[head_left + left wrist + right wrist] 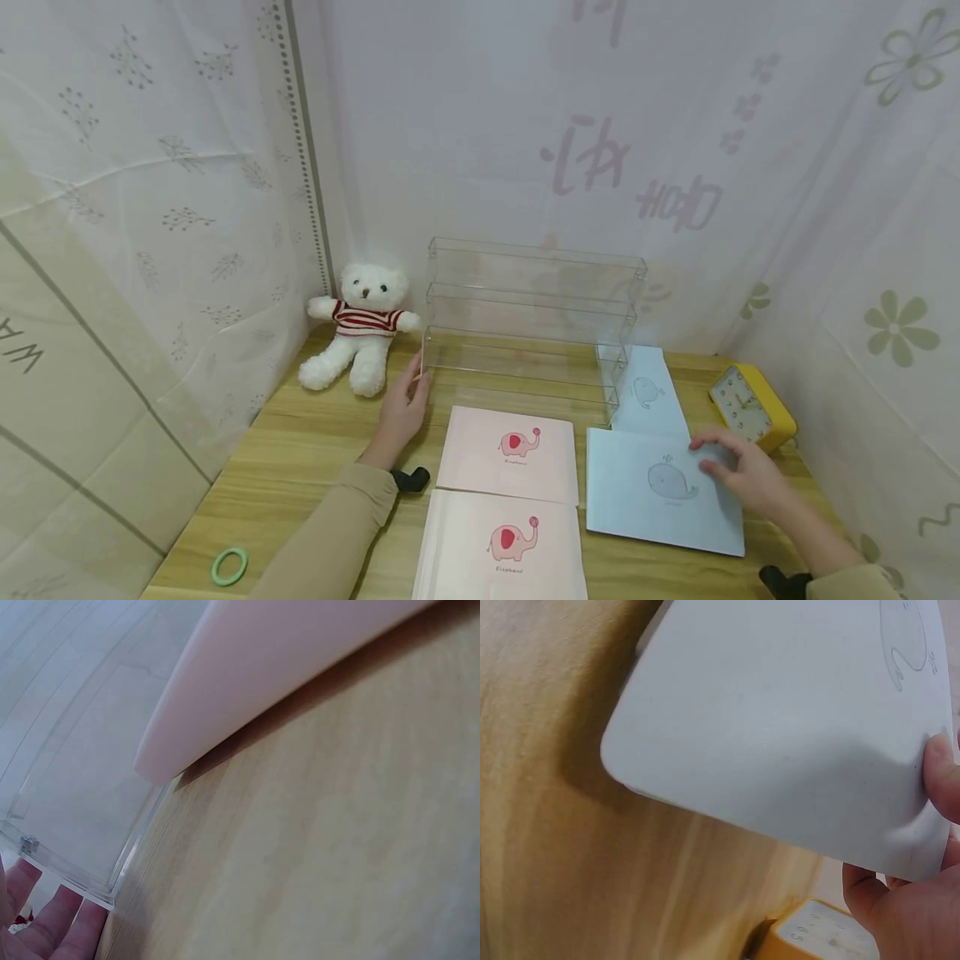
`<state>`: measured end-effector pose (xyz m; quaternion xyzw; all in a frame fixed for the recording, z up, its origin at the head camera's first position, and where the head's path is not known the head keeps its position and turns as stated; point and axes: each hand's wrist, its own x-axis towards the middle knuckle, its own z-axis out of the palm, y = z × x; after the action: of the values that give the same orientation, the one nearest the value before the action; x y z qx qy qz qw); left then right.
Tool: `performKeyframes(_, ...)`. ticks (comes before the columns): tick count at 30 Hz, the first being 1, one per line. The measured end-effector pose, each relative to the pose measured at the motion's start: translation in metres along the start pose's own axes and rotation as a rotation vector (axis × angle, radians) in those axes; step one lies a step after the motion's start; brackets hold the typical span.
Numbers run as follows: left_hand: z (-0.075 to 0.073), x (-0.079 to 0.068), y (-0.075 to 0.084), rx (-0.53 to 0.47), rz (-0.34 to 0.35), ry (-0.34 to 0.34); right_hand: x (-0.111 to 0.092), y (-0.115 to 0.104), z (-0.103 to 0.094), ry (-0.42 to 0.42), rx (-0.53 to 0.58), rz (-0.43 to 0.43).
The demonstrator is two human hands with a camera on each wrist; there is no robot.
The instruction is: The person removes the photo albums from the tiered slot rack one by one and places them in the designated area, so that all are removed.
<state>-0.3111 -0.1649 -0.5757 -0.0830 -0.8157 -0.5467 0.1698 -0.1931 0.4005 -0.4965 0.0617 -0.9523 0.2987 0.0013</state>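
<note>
My left hand (403,414) is at the near left end of a clear acrylic tiered rack (525,333), its fingertips (82,924) against the end panel. My right hand (746,475) pinches the far right corner of a pale blue notebook (630,500) with a whale drawing. In the right wrist view the thumb (941,776) lies on the cover and the fingers go under the edge. Another blue whale notebook (647,392) lies behind it, beside the rack. Two places of pink elephant notebooks (476,442) lie in front of the rack, one nearer me.
A white teddy bear (367,325) in a striped sweater sits left of the rack. The yellow alarm clock (752,406) stands close beyond my right hand. A green ring (229,567) lies at the table's front left. Patterned curtains (480,125) surround the wooden table.
</note>
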Motion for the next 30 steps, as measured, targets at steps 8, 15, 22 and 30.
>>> performKeyframes(8, 0.002, 0.000, -0.001, 0.002, 0.021, 0.010, 0.000, 0.011, 0.011, 0.023, -0.034, 0.006)
performKeyframes(15, 0.001, 0.000, -0.002, 0.006, 0.010, -0.001, 0.002, 0.018, 0.023, -0.054, 0.029, 0.066)
performKeyframes(22, 0.001, 0.000, 0.000, 0.007, -0.010, -0.007, 0.003, 0.022, 0.032, -0.061, 0.002, 0.073)
performKeyframes(30, 0.000, -0.001, 0.000, 0.011, -0.007, 0.000, 0.005, 0.025, 0.037, -0.059, -0.033, 0.045)
